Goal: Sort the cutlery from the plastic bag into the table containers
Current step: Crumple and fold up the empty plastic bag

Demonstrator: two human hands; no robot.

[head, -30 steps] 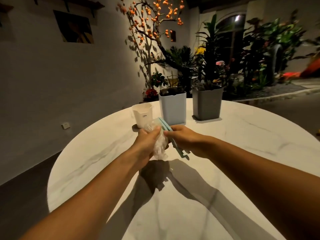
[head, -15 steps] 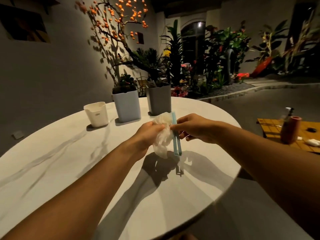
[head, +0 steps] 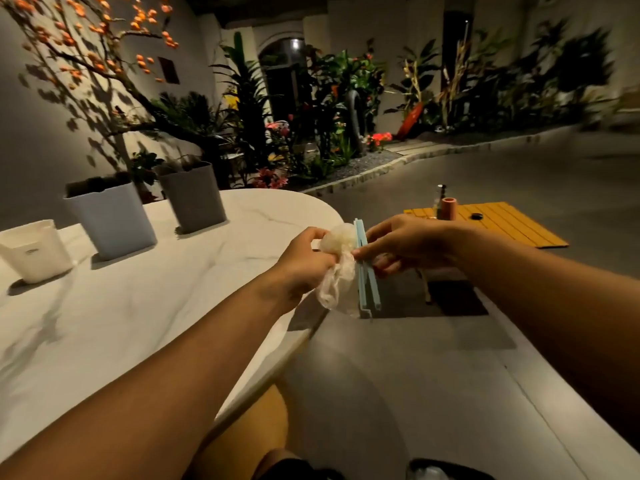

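The left hand [head: 304, 261] clenches a crumpled, translucent thin plastic bag [head: 337, 268], bunched into a ball at the top with a loose tail hanging below the fist. Just beside it, the right hand [head: 401, 244] pinches a pair of long, pale blue plastic cutlery pieces [head: 366, 271] between thumb and fingertips; what kind of cutlery they are cannot be told. The blue pieces run nearly upright, their upper ends touching the bag and their lower ends hanging free.

Both hands are held just past the rounded right edge of the white marble-patterned round table [head: 138, 306], so bag and cutlery hang over the grey paved floor [head: 433, 375] rather than the tabletop. A broad stretch of bare tabletop lies between the hands and the containers.

Three containers stand in a row along the table's far left side, well apart from the hands: a small white plastic tub [head: 34, 251] nearest the left border, a taller pale blue square container [head: 110, 216] beside it, and a grey square container [head: 194, 197] furthest right.

Beyond the right hand stands a low orange slatted table [head: 502, 223] carrying a terracotta-coloured cylinder [head: 449, 209]. Garden plants [head: 311, 116] line the far side of the paving.
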